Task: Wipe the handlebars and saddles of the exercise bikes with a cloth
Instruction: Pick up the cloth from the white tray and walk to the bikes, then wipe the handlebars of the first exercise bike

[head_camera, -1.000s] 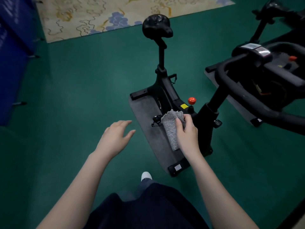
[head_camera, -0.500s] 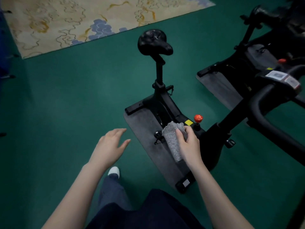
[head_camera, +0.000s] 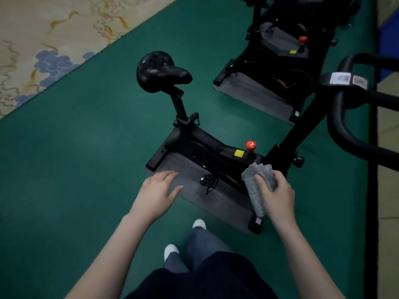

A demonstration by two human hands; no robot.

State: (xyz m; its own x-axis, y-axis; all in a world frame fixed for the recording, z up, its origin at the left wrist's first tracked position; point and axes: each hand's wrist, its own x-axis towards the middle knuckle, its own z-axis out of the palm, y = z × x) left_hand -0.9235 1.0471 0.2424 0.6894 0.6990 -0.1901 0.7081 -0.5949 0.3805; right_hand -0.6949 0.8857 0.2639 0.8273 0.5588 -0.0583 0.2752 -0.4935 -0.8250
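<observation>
The right hand (head_camera: 278,195) grips a grey cloth (head_camera: 258,169); the left hand (head_camera: 157,190) hangs free, fingers relaxed. Beyond both stands the black saddle (head_camera: 159,70). The handlebars (head_camera: 336,126) curve right of the right hand, and a red knob (head_camera: 250,145) sits just past it. Green floor (head_camera: 86,158), with a patterned rug (head_camera: 43,39) far left.

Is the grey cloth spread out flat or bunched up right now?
Bunched up. The right hand grips the grey cloth gathered into a crumpled wad, with a narrow tail hanging below the fingers.

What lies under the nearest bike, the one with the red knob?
A grey mat lies under the bike, flat on the green floor. Its near side shows; the part directly beneath the bike is covered.
</observation>
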